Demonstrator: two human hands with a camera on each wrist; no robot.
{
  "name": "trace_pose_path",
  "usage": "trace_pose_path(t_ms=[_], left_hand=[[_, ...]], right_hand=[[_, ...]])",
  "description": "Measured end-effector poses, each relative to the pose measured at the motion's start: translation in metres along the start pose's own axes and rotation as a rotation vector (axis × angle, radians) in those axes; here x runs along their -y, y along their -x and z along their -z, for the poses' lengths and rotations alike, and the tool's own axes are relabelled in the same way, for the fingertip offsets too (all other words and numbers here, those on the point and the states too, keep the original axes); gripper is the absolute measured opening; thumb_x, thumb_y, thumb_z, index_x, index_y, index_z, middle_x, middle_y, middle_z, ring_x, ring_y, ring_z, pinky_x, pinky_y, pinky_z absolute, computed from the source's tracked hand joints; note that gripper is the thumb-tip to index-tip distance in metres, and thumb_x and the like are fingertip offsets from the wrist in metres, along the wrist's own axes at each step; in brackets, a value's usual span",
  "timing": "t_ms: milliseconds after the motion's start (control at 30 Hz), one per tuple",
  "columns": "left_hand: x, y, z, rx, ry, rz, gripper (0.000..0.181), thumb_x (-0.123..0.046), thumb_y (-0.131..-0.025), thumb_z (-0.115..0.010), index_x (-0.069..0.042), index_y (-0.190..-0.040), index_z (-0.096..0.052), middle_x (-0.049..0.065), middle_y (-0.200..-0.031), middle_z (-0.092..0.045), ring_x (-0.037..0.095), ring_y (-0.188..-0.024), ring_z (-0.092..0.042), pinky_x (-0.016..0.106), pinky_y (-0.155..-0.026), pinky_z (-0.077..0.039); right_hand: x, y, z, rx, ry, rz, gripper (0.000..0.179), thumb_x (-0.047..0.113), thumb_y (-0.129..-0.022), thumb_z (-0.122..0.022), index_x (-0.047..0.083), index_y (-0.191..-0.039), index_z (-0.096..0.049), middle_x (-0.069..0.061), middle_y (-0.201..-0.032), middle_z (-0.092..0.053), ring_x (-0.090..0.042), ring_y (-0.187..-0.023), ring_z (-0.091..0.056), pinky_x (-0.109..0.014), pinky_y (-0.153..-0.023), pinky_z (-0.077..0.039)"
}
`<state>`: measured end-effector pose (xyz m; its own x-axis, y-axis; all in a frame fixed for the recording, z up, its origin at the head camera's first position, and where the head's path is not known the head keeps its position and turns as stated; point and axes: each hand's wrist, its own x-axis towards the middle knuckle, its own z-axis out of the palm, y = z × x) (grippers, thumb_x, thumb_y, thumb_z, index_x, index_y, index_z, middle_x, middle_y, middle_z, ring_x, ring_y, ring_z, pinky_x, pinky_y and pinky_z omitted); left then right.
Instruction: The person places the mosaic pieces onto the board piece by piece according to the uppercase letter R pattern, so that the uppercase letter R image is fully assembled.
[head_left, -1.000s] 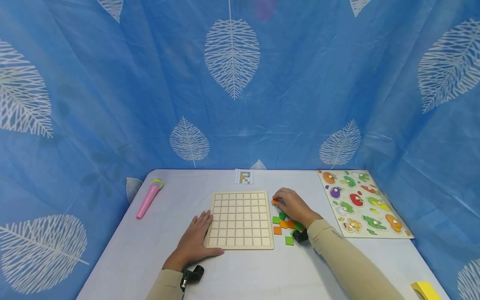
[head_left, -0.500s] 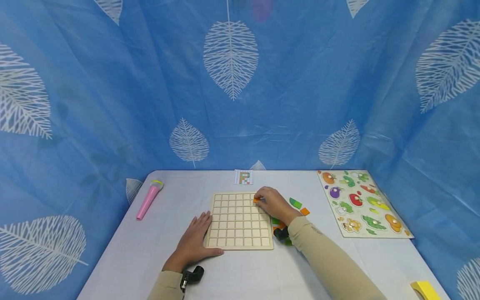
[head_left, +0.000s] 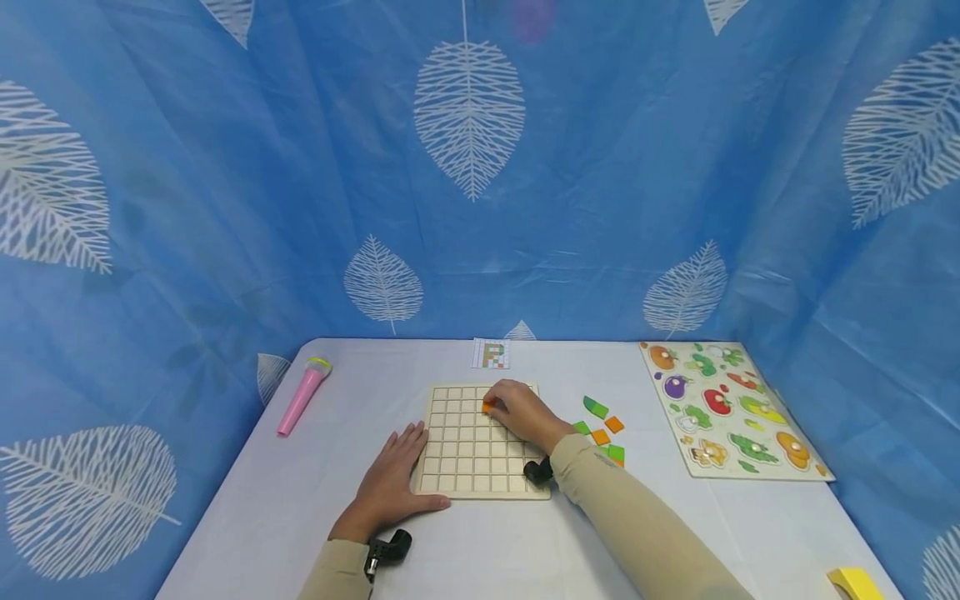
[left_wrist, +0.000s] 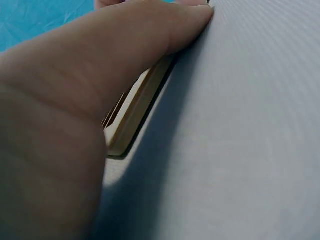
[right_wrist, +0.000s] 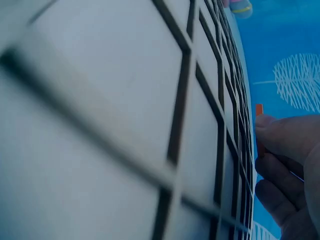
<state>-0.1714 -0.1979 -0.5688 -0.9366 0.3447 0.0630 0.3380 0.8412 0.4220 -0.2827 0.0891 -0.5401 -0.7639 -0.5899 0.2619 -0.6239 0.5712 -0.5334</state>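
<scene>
A pale wooden grid board (head_left: 467, 471) lies flat on the white table. My right hand (head_left: 522, 414) pinches an orange square tile (head_left: 488, 407) between thumb and fingers over the upper part of the board; the right wrist view shows the same orange tile (right_wrist: 259, 131) edge-on. At the board's lower left corner my left hand (head_left: 392, 483) rests with straight fingers along its side and the thumb along the front edge. Several green and orange tiles (head_left: 601, 437) lie to the right of the board, some partly hidden by the right forearm.
Behind the board lies a small card with a coloured grid pattern (head_left: 492, 354). A pink toy microphone (head_left: 303, 397) is at the left. On the right sits a vegetable puzzle board (head_left: 731, 408), with a yellow block (head_left: 855, 583) near the front right.
My right hand has carried the orange tile leftward from the loose tiles to over the board. Some loose tiles have shifted right. The left hand has stayed in place.
</scene>
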Motion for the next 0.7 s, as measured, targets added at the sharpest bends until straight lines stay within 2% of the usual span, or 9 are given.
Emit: trace_pose_path(t_ms=[200,400,700], left_hand=[[0.001,0.000,0.000,-0.007,-0.008,0.002,0.129,-0.086,-0.072,-0.072,0.000,-0.161,-0.038,0.013,-0.168,-0.034,0.030,-0.157,-0.022,0.049,-0.127,-0.014],[0.001,-0.001,0.000,-0.005,-0.006,0.009,0.130,-0.087,-0.072,-0.072,0.000,-0.162,-0.038,0.013,-0.168,-0.033,0.029,-0.157,-0.021,0.049,-0.127,-0.013],[-0.001,0.002,-0.002,0.007,0.005,0.013,0.129,-0.086,-0.072,-0.072,-0.001,-0.163,-0.037,0.011,-0.169,-0.031,0.027,-0.158,-0.020,0.048,-0.128,-0.012]], right_hand=[[0.009,-0.012,-0.004,0.025,0.013,0.041,0.021,0.004,-0.099,-0.074,0.000,-0.120,-0.074,-0.009,-0.117,-0.070,-0.026,-0.113,-0.065,-0.039,-0.100,-0.054],[0.014,-0.020,-0.010,0.075,0.033,0.008,0.022,0.007,-0.101,-0.073,0.002,-0.123,-0.073,-0.008,-0.120,-0.069,-0.025,-0.115,-0.064,-0.034,-0.100,-0.054],[0.016,-0.028,-0.024,0.050,0.034,-0.031,0.020,0.005,-0.100,-0.073,0.003,-0.120,-0.075,-0.006,-0.114,-0.070,-0.021,-0.108,-0.066,-0.031,-0.092,-0.057]])
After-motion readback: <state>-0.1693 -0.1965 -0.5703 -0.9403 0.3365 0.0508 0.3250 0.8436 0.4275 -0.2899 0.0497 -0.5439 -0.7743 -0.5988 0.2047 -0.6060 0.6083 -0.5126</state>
